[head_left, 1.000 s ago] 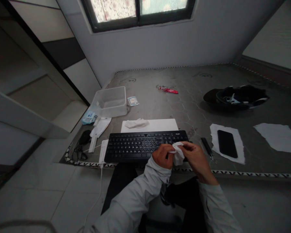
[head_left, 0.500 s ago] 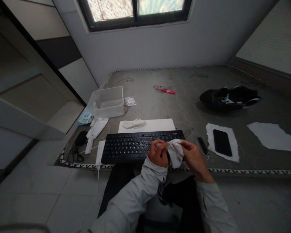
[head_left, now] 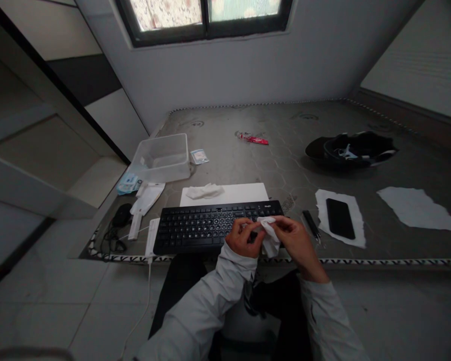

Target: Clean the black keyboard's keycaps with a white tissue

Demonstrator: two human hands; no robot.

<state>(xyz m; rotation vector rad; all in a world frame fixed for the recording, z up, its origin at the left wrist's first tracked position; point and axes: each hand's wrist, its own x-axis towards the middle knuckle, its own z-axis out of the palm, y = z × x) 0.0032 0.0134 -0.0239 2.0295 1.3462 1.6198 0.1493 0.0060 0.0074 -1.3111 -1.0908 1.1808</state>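
Note:
My left hand (head_left: pixel 243 239) and my right hand (head_left: pixel 293 241) are close together over the right end of a black keyboard (head_left: pixel 195 230). Between them is a crumpled white tissue (head_left: pixel 271 241). Fingers of both hands pinch its upper part, while the loose end hangs down. Something small and dark shows beside the left fingers, too unclear to name. Behind the keyboard lies a white sheet (head_left: pixel 244 193) with another crumpled tissue (head_left: pixel 206 191) on it.
On the right are a dark pen-like item (head_left: pixel 310 224), a phone (head_left: pixel 340 218) on white paper, another paper piece (head_left: pixel 417 208) and a black cap (head_left: pixel 351 150). Leftward are a clear plastic box (head_left: pixel 161 160), a mouse (head_left: pixel 122 214), a white power strip (head_left: pixel 151 239) and a small packet (head_left: pixel 199 156).
The tissue has been bunched narrower between my fingers, and its hanging end has changed shape. My hands stay at the keyboard's right end. The whole view has shifted slightly.

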